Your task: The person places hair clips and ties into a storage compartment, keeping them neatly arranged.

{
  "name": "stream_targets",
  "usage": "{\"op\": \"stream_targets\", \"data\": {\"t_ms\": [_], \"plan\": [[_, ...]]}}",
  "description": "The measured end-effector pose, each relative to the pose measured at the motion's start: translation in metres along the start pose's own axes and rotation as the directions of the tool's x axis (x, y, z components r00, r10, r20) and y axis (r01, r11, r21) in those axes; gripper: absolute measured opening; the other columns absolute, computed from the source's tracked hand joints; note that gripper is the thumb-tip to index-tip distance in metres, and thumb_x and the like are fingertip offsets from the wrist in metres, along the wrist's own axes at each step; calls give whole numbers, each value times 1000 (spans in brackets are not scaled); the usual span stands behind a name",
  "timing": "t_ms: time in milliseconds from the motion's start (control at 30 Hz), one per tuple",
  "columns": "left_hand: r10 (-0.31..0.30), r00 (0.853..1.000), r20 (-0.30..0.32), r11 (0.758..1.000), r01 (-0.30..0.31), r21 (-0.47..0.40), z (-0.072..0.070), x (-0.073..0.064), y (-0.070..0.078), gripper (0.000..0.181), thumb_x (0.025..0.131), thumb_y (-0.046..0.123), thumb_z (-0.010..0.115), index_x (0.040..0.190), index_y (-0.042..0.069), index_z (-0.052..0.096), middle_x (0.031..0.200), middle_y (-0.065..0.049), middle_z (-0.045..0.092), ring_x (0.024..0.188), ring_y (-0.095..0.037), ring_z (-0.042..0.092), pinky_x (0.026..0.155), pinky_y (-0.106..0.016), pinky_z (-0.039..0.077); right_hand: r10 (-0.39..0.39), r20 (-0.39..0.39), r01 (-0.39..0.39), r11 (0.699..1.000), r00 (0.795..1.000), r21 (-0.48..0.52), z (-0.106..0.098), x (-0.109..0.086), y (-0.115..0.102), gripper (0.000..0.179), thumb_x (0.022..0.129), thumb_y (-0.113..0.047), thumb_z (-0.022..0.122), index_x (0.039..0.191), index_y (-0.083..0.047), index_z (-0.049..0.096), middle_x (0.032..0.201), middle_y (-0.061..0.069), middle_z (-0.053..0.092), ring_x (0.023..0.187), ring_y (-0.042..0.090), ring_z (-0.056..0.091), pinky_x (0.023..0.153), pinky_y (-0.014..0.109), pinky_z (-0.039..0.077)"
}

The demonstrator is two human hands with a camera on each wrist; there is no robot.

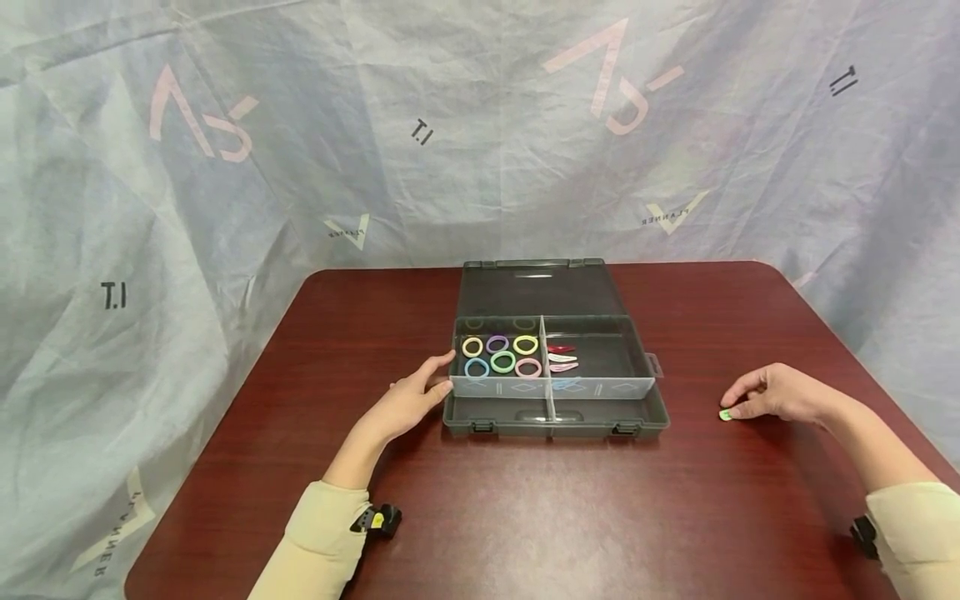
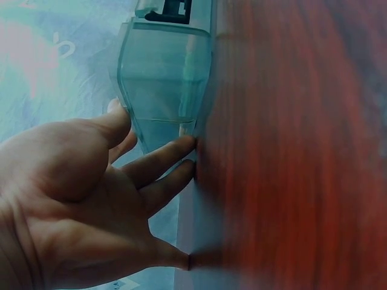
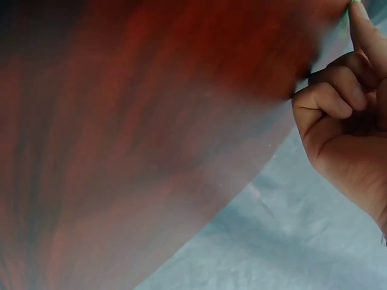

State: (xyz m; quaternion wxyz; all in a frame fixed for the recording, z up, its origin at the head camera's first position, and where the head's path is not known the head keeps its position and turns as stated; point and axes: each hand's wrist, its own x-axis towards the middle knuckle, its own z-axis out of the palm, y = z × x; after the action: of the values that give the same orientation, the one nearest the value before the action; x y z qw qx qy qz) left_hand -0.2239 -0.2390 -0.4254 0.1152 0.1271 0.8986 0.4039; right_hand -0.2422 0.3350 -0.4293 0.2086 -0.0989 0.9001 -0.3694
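Observation:
An opened grey see-through plastic box lies on the table. Its left compartment holds several coloured hair ties. On the right are a red hair clip, white and pink clips, and a blue clip near the front wall. My left hand rests against the box's left side with loosely extended fingers; the left wrist view shows its fingertips low by the side wall. Away to the right, my right hand pinches a small green hair clip at the tabletop, mostly hidden by the fingers.
The box's lid lies folded back behind it. A dark red wooden table carries everything. Printed grey cloth hangs behind and at the sides. Each sleeve has a black wrist device beside it.

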Motion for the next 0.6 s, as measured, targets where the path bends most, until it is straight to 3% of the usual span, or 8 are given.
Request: {"op": "stream_targets", "data": {"t_ms": [67, 233, 600], "plan": [[-3, 1000, 0, 1000, 3, -6, 0, -1, 0, 59, 107, 31, 54, 160, 28, 30, 140, -11, 60, 138, -31, 47, 112, -71, -8, -9, -1, 9, 1000, 1000, -12, 1, 0, 3, 25, 85, -21, 83, 101, -3, 77, 78, -3, 62, 65, 7, 41, 54, 25, 34], [10, 1000, -7, 1000, -10, -1, -1, -1, 0, 58, 107, 29, 53, 160, 24, 31, 137, -11, 62, 138, -31, 47, 112, -71, -7, -39, -21, 38, 997, 999, -72, 0, -1, 1, 21, 86, -24, 82, 95, -7, 78, 84, -1, 67, 72, 6, 45, 59, 26, 37], [22, 1000, -3, 1000, -22, 4, 0, -1, 2, 57, 108, 28, 52, 161, 23, 31, 137, -11, 62, 138, -32, 47, 111, -72, -7, -1, 47, 2, 1000, 999, -30, -6, 4, -7, 23, 89, -27, 78, 93, -4, 76, 70, -2, 56, 53, 5, 29, 47, 24, 28]]}}
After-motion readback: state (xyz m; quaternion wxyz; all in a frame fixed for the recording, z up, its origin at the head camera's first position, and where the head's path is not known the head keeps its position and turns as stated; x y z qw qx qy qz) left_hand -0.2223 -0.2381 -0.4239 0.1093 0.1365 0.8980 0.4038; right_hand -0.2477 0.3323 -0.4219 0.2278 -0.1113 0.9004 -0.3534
